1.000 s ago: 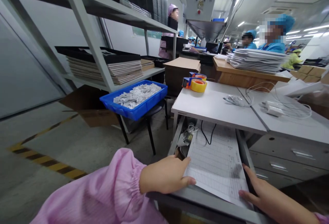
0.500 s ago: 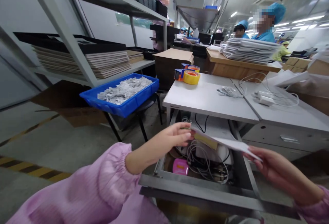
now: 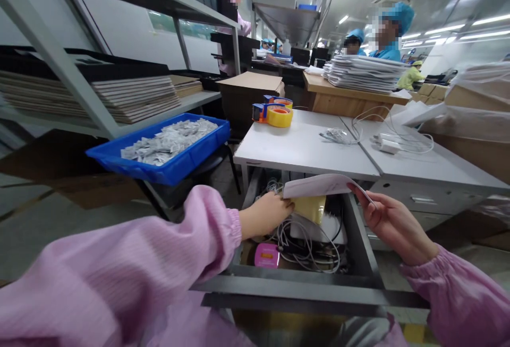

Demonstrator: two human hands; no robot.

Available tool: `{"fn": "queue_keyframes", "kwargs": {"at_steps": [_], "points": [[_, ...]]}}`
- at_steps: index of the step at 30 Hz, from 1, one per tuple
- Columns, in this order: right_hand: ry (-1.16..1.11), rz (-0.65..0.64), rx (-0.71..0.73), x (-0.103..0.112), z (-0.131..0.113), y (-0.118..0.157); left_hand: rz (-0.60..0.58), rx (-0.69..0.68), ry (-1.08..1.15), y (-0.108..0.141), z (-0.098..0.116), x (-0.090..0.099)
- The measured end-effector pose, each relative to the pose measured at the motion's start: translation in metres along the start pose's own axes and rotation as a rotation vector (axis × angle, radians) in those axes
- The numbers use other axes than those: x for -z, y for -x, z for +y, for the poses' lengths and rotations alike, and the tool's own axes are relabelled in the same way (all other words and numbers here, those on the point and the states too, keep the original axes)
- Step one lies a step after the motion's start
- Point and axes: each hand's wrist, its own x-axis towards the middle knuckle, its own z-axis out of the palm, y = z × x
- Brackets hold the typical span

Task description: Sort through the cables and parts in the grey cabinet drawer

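My right hand [image 3: 388, 222] pinches the right end of a white sheet of paper [image 3: 319, 185], which bows upward over the open drawer [image 3: 358, 235]. Inside the drawer, my left hand [image 3: 269, 213] reaches in with fingers bent, at the paper's lower left corner and beside a yellow piece [image 3: 313, 208]. What those fingers grip is hidden. Below lie tangled white cables [image 3: 295, 246], a white flat box [image 3: 319, 230] and a pink case [image 3: 266, 255].
Above the drawer, the white table [image 3: 303, 147] carries tape dispensers [image 3: 279, 115], a coiled cable [image 3: 334, 135] and a white adapter [image 3: 387, 143]. To the left, a blue tray [image 3: 159, 171] of small packets rests on a stool. A metal shelf [image 3: 107, 116] stands beyond. Co-workers are in the background.
My left hand has gone lower into the drawer, its fingers now bent. The paper has risen and bows, its right end still in my right hand. The whole view has shifted to the right.
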Motion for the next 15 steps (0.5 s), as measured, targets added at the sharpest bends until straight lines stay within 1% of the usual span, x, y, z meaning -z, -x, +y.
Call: {"fn": "queue_keyframes", "kwargs": {"at_steps": [2,6,10,15], "points": [[0.040,0.004,0.005,0.006,-0.001,0.001,0.014,-0.013,-0.102,-0.010,-0.001,-0.010],[0.090,-0.029,-0.007,0.017,-0.005,0.002,0.071,0.036,-0.094,-0.019,-0.002,-0.015],[0.114,-0.047,-0.017,0.020,-0.008,0.005,0.101,0.024,-0.025,-0.019,-0.009,-0.016],[0.129,-0.047,-0.010,0.015,-0.015,0.007,0.115,0.048,0.080,-0.026,-0.023,-0.018]]}}
